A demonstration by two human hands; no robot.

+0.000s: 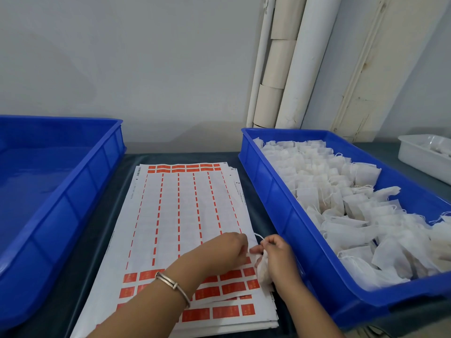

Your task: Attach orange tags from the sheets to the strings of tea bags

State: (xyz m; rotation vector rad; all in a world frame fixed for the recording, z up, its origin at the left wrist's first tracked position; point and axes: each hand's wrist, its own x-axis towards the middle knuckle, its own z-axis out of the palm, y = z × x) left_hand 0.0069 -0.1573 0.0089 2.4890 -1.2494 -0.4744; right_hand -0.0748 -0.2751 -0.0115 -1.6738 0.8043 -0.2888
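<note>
While both hands work close together over the near right corner of the sheets, the right hand [275, 254] has its fingers curled round a white tea bag [264, 273] that hangs below the palm, and its fingertips pinch the thin string [259, 236] that loops up just above. The left hand [225, 250], a metal bangle [173, 286] on its wrist, reaches across with fingers bent toward that same spot; whether it already pinches an orange tag I cannot tell, since the fingertips are hidden behind the hand. My guess is that the step is the joining of tag and string, and the next move calls for folding a tag neatly over the string without tangling it. Beneath the hands lies a stack of sheets [180, 215], mostly stripped, with rows of orange tags [233, 287] left near the front edge and a few at the far end. To the right a blue crate [288, 215] is heaped with untagged tea bags; to the left a second blue crate [73, 191] shows nothing inside. All sit on a dark bench [102, 215] against a pale wall, with white pipes [300, 69] rising behind and a white tray [419, 162] at far right.
</note>
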